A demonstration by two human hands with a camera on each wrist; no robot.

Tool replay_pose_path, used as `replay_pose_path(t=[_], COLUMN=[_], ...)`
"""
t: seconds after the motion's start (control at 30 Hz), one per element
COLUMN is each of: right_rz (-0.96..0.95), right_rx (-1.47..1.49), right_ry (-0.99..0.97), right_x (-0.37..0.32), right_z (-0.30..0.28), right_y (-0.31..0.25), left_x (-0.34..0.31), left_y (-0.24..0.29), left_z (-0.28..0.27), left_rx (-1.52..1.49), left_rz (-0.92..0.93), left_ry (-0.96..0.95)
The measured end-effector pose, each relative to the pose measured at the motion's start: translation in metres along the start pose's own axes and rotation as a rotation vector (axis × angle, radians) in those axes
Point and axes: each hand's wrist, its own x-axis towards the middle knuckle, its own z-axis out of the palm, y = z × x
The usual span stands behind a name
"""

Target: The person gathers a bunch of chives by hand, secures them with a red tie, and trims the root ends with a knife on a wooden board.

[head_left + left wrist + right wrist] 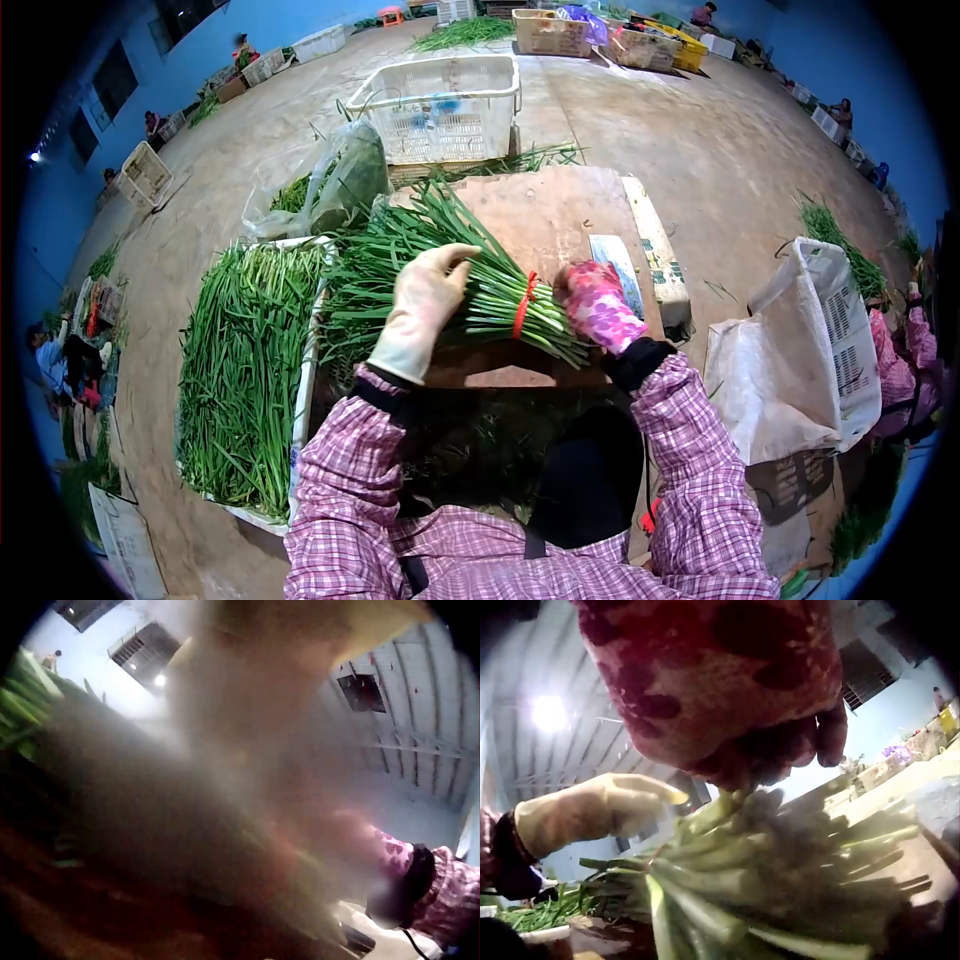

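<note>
A bunch of garlic chives (497, 300), tied by a red band (525, 305), lies on the board, leaves to the left and pale cut ends to the right. My left hand (425, 300), in a cream rubber glove, is over the leafy side with fingers loosely bent; the right wrist view shows that glove (592, 814) above the stems. At the cut ends, my right hand (600, 303), in a pink floral covering, has curled fingers pinching stem tops of the bunch (712, 877). Blur hides most of the left wrist view.
A white crate full of chives (250, 380) stands left of the wooden board (560, 205). Behind are a plastic bag (350, 180) and a white basket (450, 110). A lined crate (790, 350) is at right. A blue-white card (617, 270) lies beside my right hand.
</note>
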Motion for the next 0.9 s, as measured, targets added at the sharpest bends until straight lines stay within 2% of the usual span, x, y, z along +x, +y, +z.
replay_pose_path(t=[0.03,0.13,0.17,0.2,0.27,0.3,0.4,0.43,0.47,0.5,0.53,0.6,0.63,0.67,0.77,0.8,0.9], right_rz=[0.039,-0.335,-0.397,-0.374,-0.323,-0.376,-0.356,-0.198,-0.043,-0.054,-0.063,-0.210,-0.151,-0.027,0.304,0.322,0.426], right_rx=[0.133,0.207,0.056,-0.096,-0.396,-0.416,-0.368,-0.202,-0.017,0.141,0.300,0.268,0.113,0.081,-0.002,-0.126,-0.261], right_ry=[0.033,0.213,0.267,0.218,0.118,0.196,0.155,0.133,0.002,0.019,0.037,0.072,0.097,0.083,0.048,-0.088,-0.240], right_x=[-0.003,0.000,0.004,0.005,0.004,0.005,0.005,-0.003,-0.013,-0.017,-0.023,-0.031,-0.033,-0.041,-0.075,-0.079,-0.088], right_z=[-0.002,0.013,0.020,0.017,0.005,0.010,0.003,-0.010,-0.025,-0.023,-0.020,-0.017,-0.016,-0.018,-0.018,-0.005,0.002], right_y=[0.003,0.009,0.008,0.000,-0.017,-0.012,0.020,0.018,0.015,0.019,0.021,0.022,0.026,0.031,0.051,0.065,0.034], left_x=[-0.001,-0.006,-0.010,-0.015,-0.020,-0.025,-0.041,-0.045,-0.047,-0.048,-0.052,-0.057,-0.060,-0.067,-0.071,-0.065,-0.044], left_y=[-0.009,-0.028,-0.028,-0.026,-0.031,-0.031,-0.043,-0.049,-0.052,-0.047,-0.041,-0.028,-0.034,-0.047,-0.048,-0.034,0.015], left_z=[-0.006,-0.005,-0.004,-0.004,-0.006,-0.007,-0.009,-0.012,-0.012,-0.015,-0.018,-0.020,-0.020,-0.025,-0.060,-0.064,-0.020], left_rx=[-0.077,-0.155,-0.155,-0.154,-0.015,0.043,0.137,0.155,0.171,0.129,0.151,0.198,0.291,0.301,0.422,0.402,0.461], left_rz=[-0.035,-0.043,-0.010,0.025,0.288,0.340,0.393,0.383,0.372,0.385,0.432,0.530,0.574,0.561,0.354,0.382,0.578], left_ry=[0.000,0.039,0.053,0.067,0.086,0.069,0.113,0.159,0.208,0.227,0.167,0.044,-0.015,0.004,0.125,0.067,-0.115])
